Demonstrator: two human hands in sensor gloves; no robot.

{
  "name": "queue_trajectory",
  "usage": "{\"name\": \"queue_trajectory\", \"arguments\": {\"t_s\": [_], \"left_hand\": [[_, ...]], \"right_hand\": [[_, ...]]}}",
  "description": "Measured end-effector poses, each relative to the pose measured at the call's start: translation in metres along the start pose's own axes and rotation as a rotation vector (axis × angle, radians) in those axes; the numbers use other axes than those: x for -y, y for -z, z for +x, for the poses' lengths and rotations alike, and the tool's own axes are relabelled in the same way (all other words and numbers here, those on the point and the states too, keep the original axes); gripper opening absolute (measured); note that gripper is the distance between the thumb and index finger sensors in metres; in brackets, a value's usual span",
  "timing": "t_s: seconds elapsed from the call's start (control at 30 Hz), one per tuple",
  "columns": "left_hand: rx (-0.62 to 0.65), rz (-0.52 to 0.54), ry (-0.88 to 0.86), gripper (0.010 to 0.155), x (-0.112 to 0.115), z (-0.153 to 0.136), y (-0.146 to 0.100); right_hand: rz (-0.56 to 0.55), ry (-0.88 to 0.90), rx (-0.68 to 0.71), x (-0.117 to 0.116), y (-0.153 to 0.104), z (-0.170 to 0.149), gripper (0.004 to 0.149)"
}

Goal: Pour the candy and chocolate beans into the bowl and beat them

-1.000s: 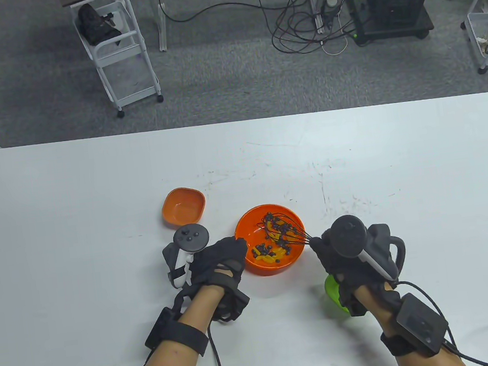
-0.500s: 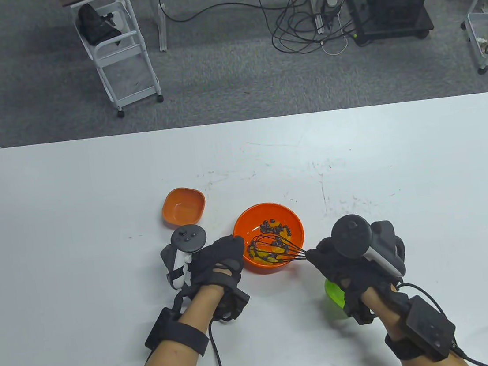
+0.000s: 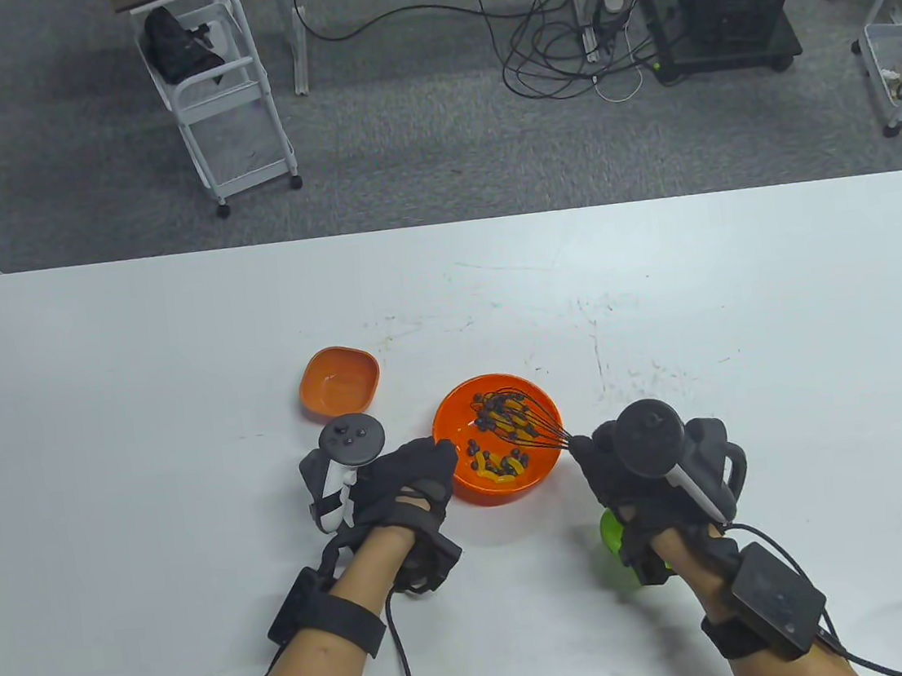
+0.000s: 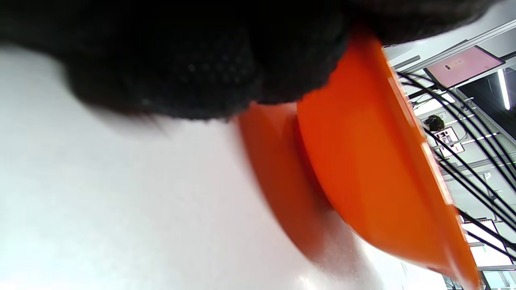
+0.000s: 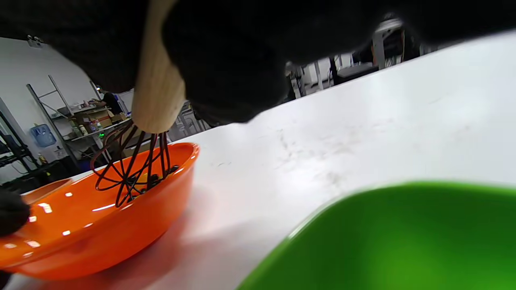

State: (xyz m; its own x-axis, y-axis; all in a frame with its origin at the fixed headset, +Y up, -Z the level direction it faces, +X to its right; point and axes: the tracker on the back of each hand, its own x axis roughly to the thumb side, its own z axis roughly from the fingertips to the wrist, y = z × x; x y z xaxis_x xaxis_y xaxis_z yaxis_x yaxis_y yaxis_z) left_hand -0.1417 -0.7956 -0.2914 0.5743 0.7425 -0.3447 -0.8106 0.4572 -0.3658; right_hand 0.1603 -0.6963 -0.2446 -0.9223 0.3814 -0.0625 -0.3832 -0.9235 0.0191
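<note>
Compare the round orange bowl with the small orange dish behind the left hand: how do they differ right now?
The round orange bowl is larger and holds beans, candy and the whisk; the small orange dish is squarish and looks empty. The left hand holds the bowl's rim; the dish stands untouched. Both are orange.

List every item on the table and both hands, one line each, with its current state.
Orange bowl: upright, holds dark beans and yellow candy.
Whisk: wires down in the bowl.
Small orange dish: upright, looks empty.
Green dish: mostly hidden under the right wrist.
Left hand: fingers on the bowl's rim.
Right hand: grips the whisk handle.
</note>
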Motion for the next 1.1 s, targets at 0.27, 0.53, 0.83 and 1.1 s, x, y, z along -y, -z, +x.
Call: {"name": "queue_trajectory", "arguments": {"t_s": [0.27, 0.53, 0.83, 1.1], "left_hand": [[-0.003, 0.001, -0.015, 0.048, -0.001, -0.002, 0.0], [0.001, 0.004, 0.006, 0.048, 0.001, 0.0, 0.0], [0.009, -0.022, -0.009, 0.048, 0.0, 0.0, 0.0], [0.01, -0.027, -0.013, 0.048, 0.0, -0.001, 0.0]], "right_hand": [[0.127, -0.031, 0.103, 0.007, -0.009, 0.014, 0.055], [0.062, -0.144, 0.048, 0.035, -0.013, 0.009, 0.054], [-0.004, -0.027, 0.014, 0.009, 0.0, -0.003, 0.056], [0.079, 0.024, 0.082, -0.004, -0.004, 0.011, 0.056]]}}
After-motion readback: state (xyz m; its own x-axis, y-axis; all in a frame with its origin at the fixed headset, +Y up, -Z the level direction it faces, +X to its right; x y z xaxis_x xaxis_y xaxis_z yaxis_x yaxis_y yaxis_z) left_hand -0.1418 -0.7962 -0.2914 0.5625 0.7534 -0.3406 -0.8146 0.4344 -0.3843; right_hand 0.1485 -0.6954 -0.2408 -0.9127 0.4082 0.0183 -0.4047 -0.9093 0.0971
